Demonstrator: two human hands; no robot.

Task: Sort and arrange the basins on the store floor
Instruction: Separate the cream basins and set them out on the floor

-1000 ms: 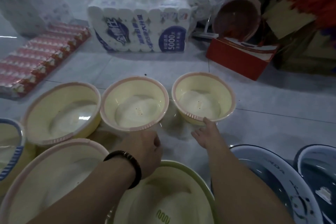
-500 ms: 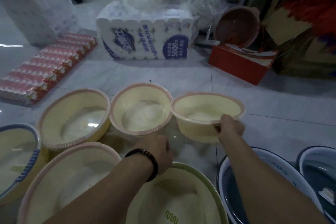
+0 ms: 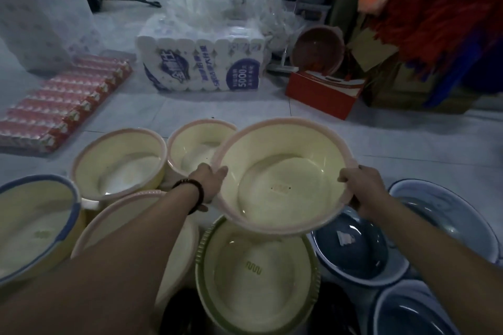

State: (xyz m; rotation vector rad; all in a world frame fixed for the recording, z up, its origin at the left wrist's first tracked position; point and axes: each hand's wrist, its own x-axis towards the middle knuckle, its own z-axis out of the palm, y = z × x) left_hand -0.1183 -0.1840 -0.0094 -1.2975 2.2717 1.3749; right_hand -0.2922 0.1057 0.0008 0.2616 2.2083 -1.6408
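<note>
A cream basin with a pink rim (image 3: 283,179) is lifted off the floor and tilted toward me. My right hand (image 3: 362,187) grips its right rim. My left hand (image 3: 209,182), with a dark bead bracelet at the wrist, holds its left rim with the thumb over the edge. Behind it on the tiles stand two more pink-rimmed cream basins (image 3: 119,160) (image 3: 193,144). Under the lifted basin sits a green-rimmed cream basin (image 3: 255,275). A large pink-rimmed basin (image 3: 128,215) lies under my left forearm.
A blue-rimmed cream basin (image 3: 32,220) is at the left and several blue basins (image 3: 353,250) at the right. Beyond lie a toilet-paper pack (image 3: 201,65), red packages (image 3: 60,100), a red box (image 3: 324,92), a brown basin (image 3: 318,49) and plastic bags.
My right hand took the right-hand basin by its rim and lifted it toward me. My left hand came up from near the floor and took hold of its left rim.
</note>
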